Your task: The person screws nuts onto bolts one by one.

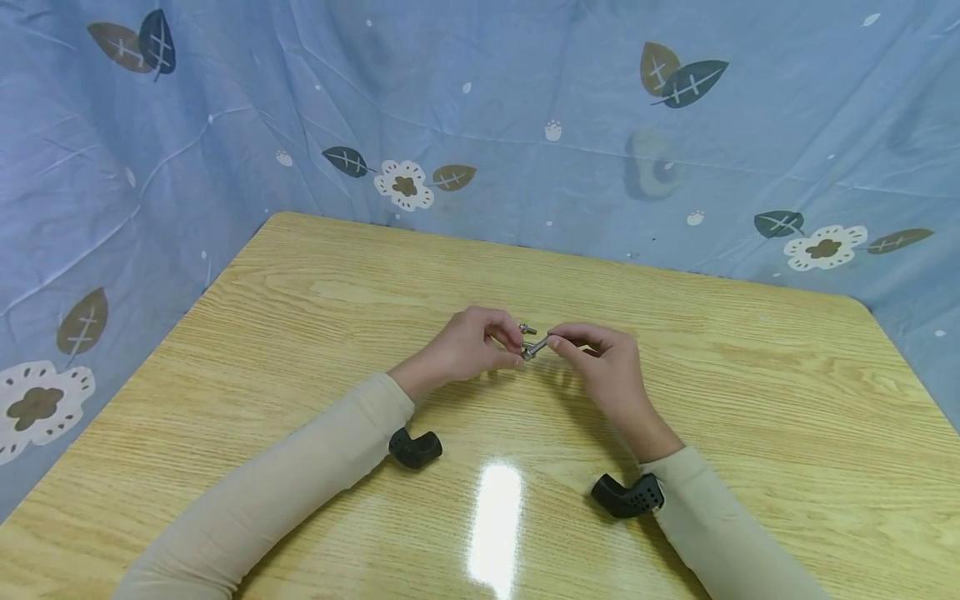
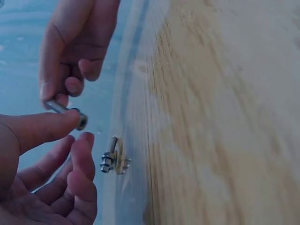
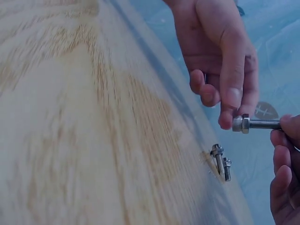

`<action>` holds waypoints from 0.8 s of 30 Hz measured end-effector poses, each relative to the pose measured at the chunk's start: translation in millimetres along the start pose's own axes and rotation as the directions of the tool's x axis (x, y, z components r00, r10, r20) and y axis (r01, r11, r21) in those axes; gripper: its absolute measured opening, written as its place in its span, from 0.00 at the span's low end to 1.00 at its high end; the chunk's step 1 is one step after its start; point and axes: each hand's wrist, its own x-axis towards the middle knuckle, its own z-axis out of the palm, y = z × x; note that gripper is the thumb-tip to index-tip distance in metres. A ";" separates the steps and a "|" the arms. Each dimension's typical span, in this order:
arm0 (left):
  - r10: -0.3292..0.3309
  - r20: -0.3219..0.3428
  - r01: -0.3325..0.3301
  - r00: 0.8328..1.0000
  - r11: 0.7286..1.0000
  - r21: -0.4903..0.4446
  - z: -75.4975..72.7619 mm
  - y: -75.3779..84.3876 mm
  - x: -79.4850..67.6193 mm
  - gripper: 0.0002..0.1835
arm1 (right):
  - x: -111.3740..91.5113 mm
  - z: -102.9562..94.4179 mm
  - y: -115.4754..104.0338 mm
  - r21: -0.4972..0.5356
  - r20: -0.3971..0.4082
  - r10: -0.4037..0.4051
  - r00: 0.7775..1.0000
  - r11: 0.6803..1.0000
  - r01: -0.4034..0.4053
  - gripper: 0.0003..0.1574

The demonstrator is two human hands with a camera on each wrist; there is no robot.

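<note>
Between the thumb and fingertips of my right hand is the shank end of a metal bolt. The bolt lies roughly level, its head pointing toward my left hand. A hex nut sits on it beside the round head. The left thumb and a fingertip are right at the head, with a gap visible between thumb and fingers in the left wrist view; whether they touch the bolt is hard to tell. On the table just beyond the hands lie more bolts with nuts, partly hidden by the left fingers in the head view.
The wood-grain table spreads around the hands. A blue curtain with flowers and leaves hangs behind and left of it. Black perforated pieces stick out at both wrists. A bright reflection shines on the near tabletop.
</note>
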 end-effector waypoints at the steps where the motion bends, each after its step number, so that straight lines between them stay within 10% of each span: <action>1: -0.002 -0.002 0.002 1.000 1.000 -0.010 0.3 0.1 -0.1 0.08 | 0.0 0.2 -0.3 0.010 -0.006 0.001 1.000 1.000 -0.001 0.19; 12: -0.084 0.013 0.085 0.996 0.974 -0.211 1.2 1.6 1.3 0.07 | -1.1 0.8 -2.2 0.104 -0.022 0.027 0.999 0.994 -0.024 0.20; 24: -0.044 -0.056 0.039 0.997 0.996 -0.083 -1.7 -0.3 0.7 0.06 | 2.7 -5.9 -2.3 -0.011 0.058 0.037 0.998 0.999 -0.037 0.17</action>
